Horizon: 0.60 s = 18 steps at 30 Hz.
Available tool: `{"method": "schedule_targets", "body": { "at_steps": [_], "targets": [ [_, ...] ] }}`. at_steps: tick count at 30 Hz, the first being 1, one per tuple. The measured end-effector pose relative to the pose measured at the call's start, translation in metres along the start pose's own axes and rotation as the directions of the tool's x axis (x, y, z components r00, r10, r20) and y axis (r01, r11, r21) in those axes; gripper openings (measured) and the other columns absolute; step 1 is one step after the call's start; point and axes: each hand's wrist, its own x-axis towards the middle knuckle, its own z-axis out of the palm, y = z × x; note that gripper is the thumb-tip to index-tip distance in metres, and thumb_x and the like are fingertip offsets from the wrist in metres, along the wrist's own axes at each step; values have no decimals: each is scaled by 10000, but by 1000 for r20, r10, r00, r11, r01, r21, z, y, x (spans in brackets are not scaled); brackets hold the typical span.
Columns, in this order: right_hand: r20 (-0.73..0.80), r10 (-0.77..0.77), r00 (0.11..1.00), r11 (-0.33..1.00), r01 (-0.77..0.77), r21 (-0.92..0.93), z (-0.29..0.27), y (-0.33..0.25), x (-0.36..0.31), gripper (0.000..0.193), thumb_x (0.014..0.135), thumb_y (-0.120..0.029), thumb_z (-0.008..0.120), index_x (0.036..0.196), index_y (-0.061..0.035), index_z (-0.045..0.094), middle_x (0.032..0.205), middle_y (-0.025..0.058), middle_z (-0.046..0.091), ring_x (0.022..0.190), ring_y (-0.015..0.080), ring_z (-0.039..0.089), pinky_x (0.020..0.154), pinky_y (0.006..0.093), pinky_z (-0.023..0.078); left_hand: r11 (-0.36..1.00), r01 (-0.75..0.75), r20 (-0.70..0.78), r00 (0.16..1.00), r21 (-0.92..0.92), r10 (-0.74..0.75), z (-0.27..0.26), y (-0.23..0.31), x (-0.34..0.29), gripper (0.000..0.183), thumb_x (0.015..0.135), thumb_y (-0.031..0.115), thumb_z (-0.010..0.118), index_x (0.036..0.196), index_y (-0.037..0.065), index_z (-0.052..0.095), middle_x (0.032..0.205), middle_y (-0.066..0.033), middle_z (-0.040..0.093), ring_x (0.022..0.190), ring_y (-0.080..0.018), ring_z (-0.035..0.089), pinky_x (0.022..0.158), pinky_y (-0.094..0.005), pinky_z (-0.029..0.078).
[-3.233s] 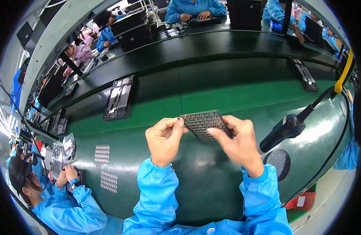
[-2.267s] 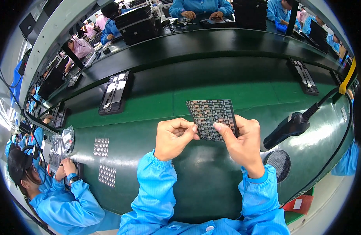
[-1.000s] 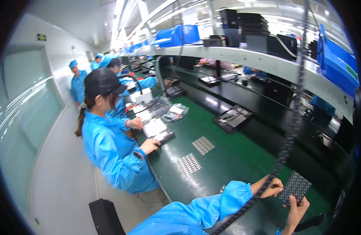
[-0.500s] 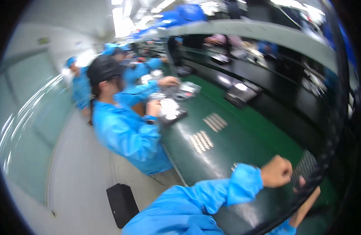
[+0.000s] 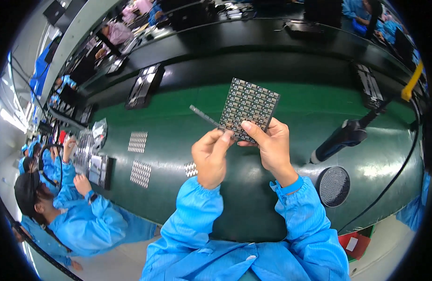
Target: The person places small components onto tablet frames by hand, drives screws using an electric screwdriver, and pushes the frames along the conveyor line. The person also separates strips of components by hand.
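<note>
Over the middle of the green bench (image 5: 246, 196), my right hand (image 5: 277, 147) grips a dark rectangular circuit board panel (image 5: 249, 105). Rows of small dark and tan board units cover its face, and my thumb presses on the lower part. Close by its lower left corner, my left hand (image 5: 210, 157) pinches a narrow dark strip (image 5: 204, 115) between thumb and fingers. The strip slants up to the left, its lower end hidden at the fingertips; whether it still joins the panel I cannot tell.
Left on the bench lie metallic patterned pieces in rows (image 5: 137, 142). A black cylindrical hand tool (image 5: 340, 140) slants at the right, near a round black textured dish (image 5: 334, 187). A co-worker in blue (image 5: 92, 220) handles a black tray (image 5: 101, 171) at far left.
My view has swung right from the co-worker's side to the bench before me. Both hands and the panel now show clearly in the middle; earlier they were blurred at the lower right.
</note>
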Motion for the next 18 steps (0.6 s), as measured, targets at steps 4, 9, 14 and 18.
{"method": "schedule_targets", "body": {
  "at_steps": [4, 9, 14, 18],
  "targets": [
    [131, 138, 982, 967, -105, -234, 6, 6, -9, 199, 813, -104, 694, 973, 2, 641, 909, 78, 678, 764, 136, 654, 576, 241, 538, 988, -67, -66, 996, -138, 59, -10, 7, 11, 90, 866, 21, 586, 909, -46, 628, 879, -68, 648, 767, -90, 571, 670, -214, 447],
    [91, 155, 984, 909, -106, -404, 1, 4, 0, 387, 771, -187, 752, 1048, 24, 584, 879, 106, 677, 752, 114, 646, 575, 221, 512, 940, -82, -96, 988, 330, 120, -105, 46, 4, 47, 830, 6, 612, 838, -34, 636, 796, -48, 652, 682, -65, 547, 634, -203, 427],
    [82, 173, 981, 885, -119, -450, -1, -3, 3, 403, 765, -202, 758, 1044, 30, 580, 869, 113, 676, 753, 123, 649, 577, 227, 511, 883, 38, -116, 993, 468, 19, -191, 92, 3, 53, 806, -5, 579, 763, -6, 610, 772, -45, 643, 701, -81, 568, 654, -209, 432],
    [103, 219, 970, 876, -149, -458, -1, 3, 2, 393, 766, -190, 755, 1037, 34, 581, 858, 111, 673, 738, 117, 641, 586, 232, 504, 459, 65, -52, 998, 886, -41, -238, 98, 37, 68, 764, 20, 606, 760, -34, 646, 930, -146, 665, 898, -196, 621, 759, -280, 469]
  ]
}}
